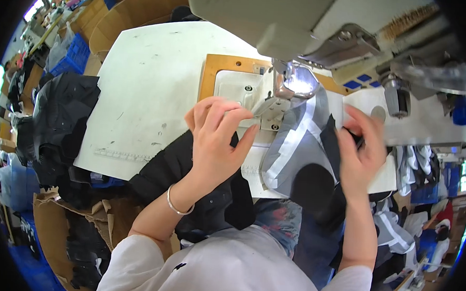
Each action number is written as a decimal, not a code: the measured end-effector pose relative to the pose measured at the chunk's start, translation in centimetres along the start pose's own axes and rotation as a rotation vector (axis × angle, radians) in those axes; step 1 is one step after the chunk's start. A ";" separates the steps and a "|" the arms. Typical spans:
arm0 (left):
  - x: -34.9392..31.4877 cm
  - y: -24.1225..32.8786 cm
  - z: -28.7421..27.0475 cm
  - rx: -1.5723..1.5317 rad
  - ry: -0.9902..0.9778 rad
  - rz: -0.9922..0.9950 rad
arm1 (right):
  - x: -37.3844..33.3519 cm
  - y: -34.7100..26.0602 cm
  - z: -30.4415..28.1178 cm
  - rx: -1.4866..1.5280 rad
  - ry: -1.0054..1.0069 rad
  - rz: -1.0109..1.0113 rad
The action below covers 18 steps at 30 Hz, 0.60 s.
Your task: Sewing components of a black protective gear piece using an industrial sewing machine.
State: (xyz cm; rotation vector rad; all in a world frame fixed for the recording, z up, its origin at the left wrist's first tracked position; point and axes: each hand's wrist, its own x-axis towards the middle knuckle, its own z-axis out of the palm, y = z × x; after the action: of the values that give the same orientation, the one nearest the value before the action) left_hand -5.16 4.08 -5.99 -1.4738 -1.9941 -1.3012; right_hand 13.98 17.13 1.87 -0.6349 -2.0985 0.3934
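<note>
My left hand [217, 139] is raised over the white table, just left of the sewing machine's presser area [286, 90]. Its fingers are bent, thumb and forefinger apart, and I see nothing held. Under that wrist lies a heap of black fabric pieces [203, 212]. A grey fabric piece with white strips [301, 144] runs from beneath the lit machine head toward my lap, a round black patch [313, 185] at its near end. My right hand [363, 152], slightly blurred, hovers beside a black fabric edge [329, 145], fingers curled and apart from the thumb.
The machine's arm [261, 15] spans the top. A white tabletop [147, 78] extends left, with black fabric [60, 126] piled at its edge. An open cardboard box [49, 225] stands at lower left. More grey-and-white pieces [394, 233] hang at the right.
</note>
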 end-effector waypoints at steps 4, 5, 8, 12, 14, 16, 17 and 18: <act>1.7 1.2 1.6 -0.028 0.120 0.153 | 3.1 0.2 4.9 0.056 -0.010 0.004; 2.0 1.5 2.1 -0.074 0.156 0.190 | 3.4 0.0 5.3 0.078 -0.025 0.085; 3.0 2.0 2.9 -0.104 0.245 0.261 | 3.6 -0.4 5.8 0.118 -0.026 0.132; 3.8 2.0 3.6 -0.126 0.316 0.313 | 4.2 -0.8 5.9 0.087 -0.073 0.173; 4.4 2.3 3.8 -0.139 0.347 0.347 | 3.7 -0.6 5.9 0.096 -0.047 0.171; 5.4 2.8 4.0 -0.063 0.406 0.380 | 3.5 -0.2 5.7 0.112 -0.025 0.156; 5.9 2.8 3.9 0.005 0.424 0.414 | 3.1 0.0 5.3 0.103 -0.004 0.106; 6.0 3.0 3.8 0.008 0.428 0.412 | 2.8 0.1 5.1 0.093 0.016 0.056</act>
State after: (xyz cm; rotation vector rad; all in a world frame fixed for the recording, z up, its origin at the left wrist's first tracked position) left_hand -4.10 10.75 -2.26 -1.3652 -1.3419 -1.2873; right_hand 8.45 18.64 0.87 -0.6408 -2.0381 0.5124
